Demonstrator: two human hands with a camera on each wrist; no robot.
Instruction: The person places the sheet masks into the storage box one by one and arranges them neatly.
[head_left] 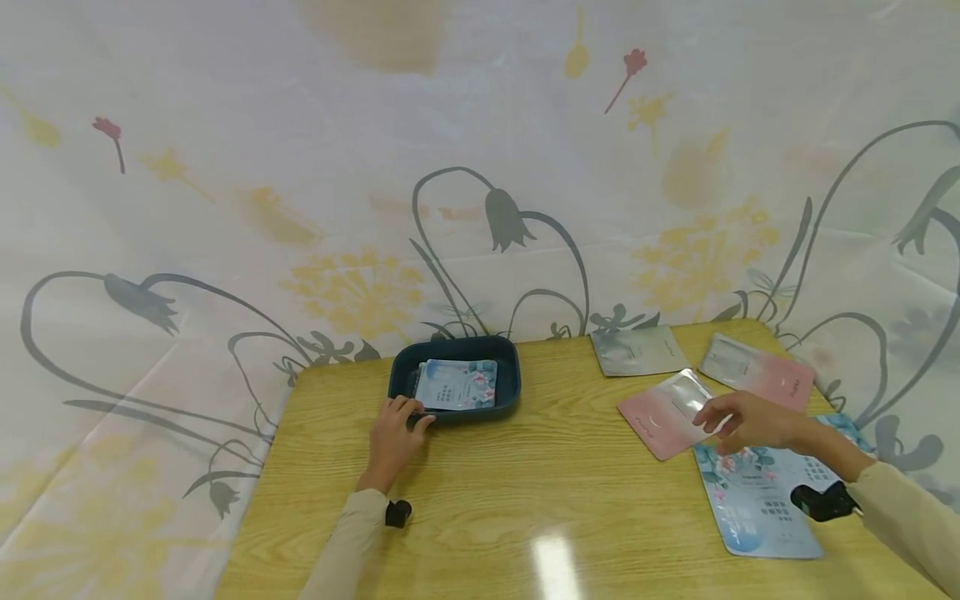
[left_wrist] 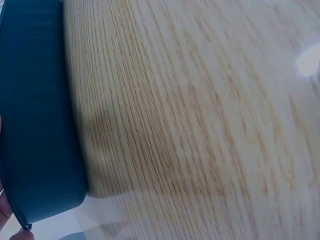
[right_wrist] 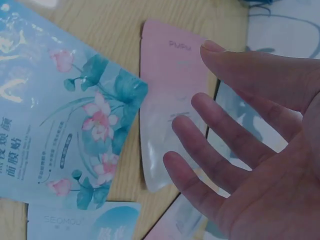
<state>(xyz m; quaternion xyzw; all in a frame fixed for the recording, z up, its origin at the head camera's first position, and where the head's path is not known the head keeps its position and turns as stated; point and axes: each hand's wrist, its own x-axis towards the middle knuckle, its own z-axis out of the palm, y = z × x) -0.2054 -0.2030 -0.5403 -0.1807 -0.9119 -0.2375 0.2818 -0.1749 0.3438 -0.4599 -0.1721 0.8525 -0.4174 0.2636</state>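
At the near left corner of a dark blue plastic tray (head_left: pixel 512 367), my left hand (head_left: pixel 393 440) grips the rim. In the left wrist view only its fingertips (left_wrist: pixel 21 235) show at the tray's edge. Inside the tray lie blue floral face mask sachets (head_left: pixel 456 385). My right hand (head_left: pixel 757 419) hovers over the right side, fingers loosely bent and apart, holding nothing. Beneath and beside it are a pink-and-silver mask sachet (head_left: pixel 660 421), another pink sachet (head_left: pixel 780 379) and blue floral mask packs (head_left: pixel 765 508). The right wrist view shows a floral pack (right_wrist: pixel 75 110) beside a pink sachet (right_wrist: pixel 167 100).
A silver-grey sachet (head_left: pixel 637 352) lies at the table's back edge. The wood-grain table (head_left: pixel 480 500) meets a white floral cloth (head_left: pixel 480 108) behind and on both sides. Light glares off the tabletop near the front.
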